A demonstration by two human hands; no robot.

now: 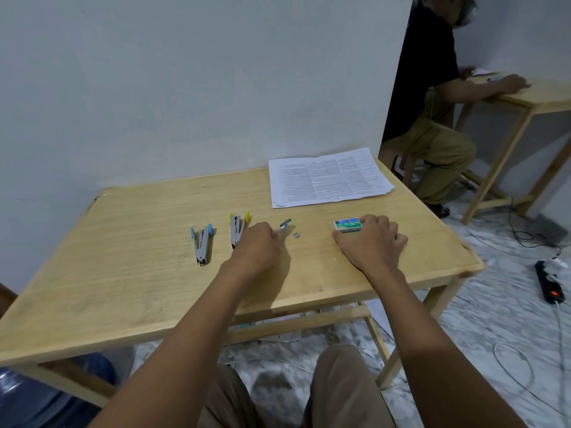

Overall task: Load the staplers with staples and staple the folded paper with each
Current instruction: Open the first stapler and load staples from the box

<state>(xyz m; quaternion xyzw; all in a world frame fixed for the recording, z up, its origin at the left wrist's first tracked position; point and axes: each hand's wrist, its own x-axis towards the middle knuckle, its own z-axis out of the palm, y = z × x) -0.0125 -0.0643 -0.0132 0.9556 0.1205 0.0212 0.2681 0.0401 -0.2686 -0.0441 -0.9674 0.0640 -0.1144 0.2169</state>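
Observation:
Two small staplers lie opened on the wooden table: a blue-tipped stapler at the left and a yellow-tipped stapler beside it. My left hand is curled just right of the yellow one, pinching a third, green-tipped stapler whose end sticks out past my fingers. A small strip of staples lies loose nearby. My right hand rests on the table with its fingers on a green staple box. A stack of printed paper lies at the far right.
A white wall stands close behind the table. Another person sits at a second wooden table to the right. Cables and a power strip lie on the floor at the right. A water jug sits under the table's left side.

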